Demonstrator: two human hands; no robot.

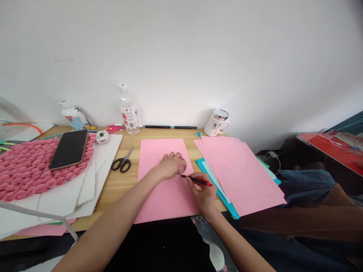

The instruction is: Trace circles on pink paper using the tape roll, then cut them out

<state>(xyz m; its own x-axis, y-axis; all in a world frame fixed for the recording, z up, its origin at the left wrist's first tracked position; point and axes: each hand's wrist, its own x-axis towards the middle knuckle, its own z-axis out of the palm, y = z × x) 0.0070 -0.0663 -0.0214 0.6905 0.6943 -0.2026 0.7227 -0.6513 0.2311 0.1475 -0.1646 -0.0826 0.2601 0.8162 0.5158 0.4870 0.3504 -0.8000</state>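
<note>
A sheet of pink paper [167,204] lies in front of me, with faint curved outlines drawn on its upper part. My left hand [171,165] is closed over a small round object [183,166] and presses it on the sheet; the fingers hide most of it, so its kind is unclear. In my right hand [204,192] is a black and red pen [200,181], its tip at the paper close to the round object's lower edge. Scissors with black handles [121,164] rest on the table to the left of the sheet.
At right, more pink sheets [241,170] overlap blue paper. Along the wall stand a white mug [216,123], a water bottle [129,113] and a small white bottle [74,116]; a black marker [170,127] lies there. A phone [69,149] sits on pink paper petals [31,162] at left.
</note>
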